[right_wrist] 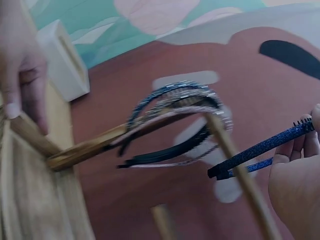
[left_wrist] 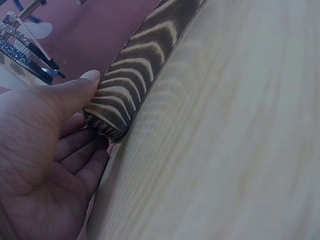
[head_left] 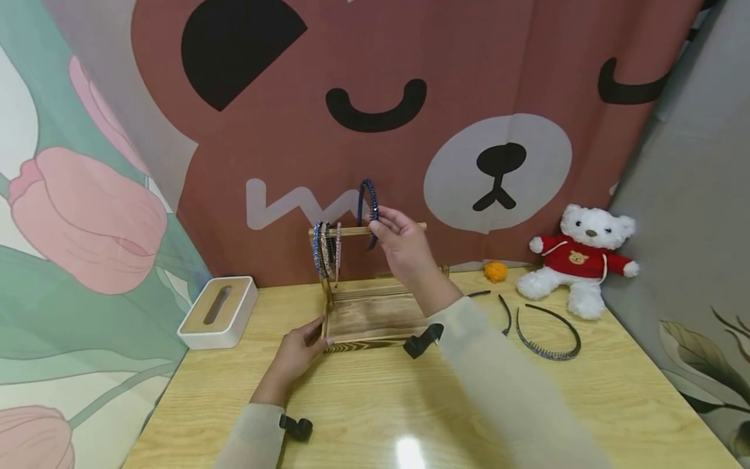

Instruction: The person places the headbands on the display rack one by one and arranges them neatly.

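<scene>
A wooden rack [head_left: 375,316] with a flat base and a raised rail [head_left: 354,231] stands on the table. My left hand [head_left: 295,355] grips the base's front left corner, thumb on its striped edge [left_wrist: 122,87] and fingers curled below. My right hand [head_left: 404,251] pinches a dark blue headband [head_left: 374,195] at the rail, its arch upward. In the right wrist view, that headband's toothed side [right_wrist: 280,142] is near the fingers and its tips are beside the rail. Several beaded headbands [head_left: 318,251], blue, silvery and pink, hang together at the rail's left end.
More dark headbands lie on the table to the right, one with a bluish beaded arc [head_left: 551,356]. A white tissue box [head_left: 234,332] stands at the left. A white teddy bear [head_left: 577,260] in red and a small orange object [head_left: 495,271] are at the back right.
</scene>
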Demonstrator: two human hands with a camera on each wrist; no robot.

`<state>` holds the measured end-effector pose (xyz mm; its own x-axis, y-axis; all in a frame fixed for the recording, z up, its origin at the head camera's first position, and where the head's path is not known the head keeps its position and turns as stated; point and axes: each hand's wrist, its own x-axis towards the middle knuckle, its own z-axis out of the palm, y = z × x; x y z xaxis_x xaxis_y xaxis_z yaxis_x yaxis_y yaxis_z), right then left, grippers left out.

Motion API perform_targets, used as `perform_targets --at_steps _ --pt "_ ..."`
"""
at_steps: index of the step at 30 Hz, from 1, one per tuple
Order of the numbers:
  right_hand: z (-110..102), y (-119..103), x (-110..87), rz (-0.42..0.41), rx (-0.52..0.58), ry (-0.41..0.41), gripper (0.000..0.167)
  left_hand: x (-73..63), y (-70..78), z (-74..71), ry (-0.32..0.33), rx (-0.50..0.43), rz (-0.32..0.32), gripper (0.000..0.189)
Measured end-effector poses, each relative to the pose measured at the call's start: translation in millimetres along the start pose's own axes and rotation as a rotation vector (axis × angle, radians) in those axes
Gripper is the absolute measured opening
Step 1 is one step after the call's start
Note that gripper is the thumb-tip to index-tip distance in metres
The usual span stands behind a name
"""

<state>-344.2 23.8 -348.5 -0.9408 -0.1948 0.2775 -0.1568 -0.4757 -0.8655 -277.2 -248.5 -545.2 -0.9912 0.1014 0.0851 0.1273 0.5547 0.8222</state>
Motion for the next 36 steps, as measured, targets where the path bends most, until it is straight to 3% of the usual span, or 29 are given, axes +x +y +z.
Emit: perform_targets --at_steps 5,10,20,36 --pt "2.0 24.0 0.7 0.099 -0.062 0.044 0.046 -0.1 -0.3 -0.2 0.0 0.006 0.002 0.067" --pt "6.6 41.0 1.7 0.107 -0.111 0.072 0.042 1.2 -0.6 -0.4 0.005 0.021 0.013 0.067" --pt "7.4 68.0 1.3 0.154 -0.261 0.051 0.041 2.1 0.9 -2.3 -0.006 0.025 0.007 0.067" --pt "17.1 73.7 2.5 0.153 -0.305 0.074 0.042 2.6 -3.3 -2.3 0.001 0.025 0.007 0.067"
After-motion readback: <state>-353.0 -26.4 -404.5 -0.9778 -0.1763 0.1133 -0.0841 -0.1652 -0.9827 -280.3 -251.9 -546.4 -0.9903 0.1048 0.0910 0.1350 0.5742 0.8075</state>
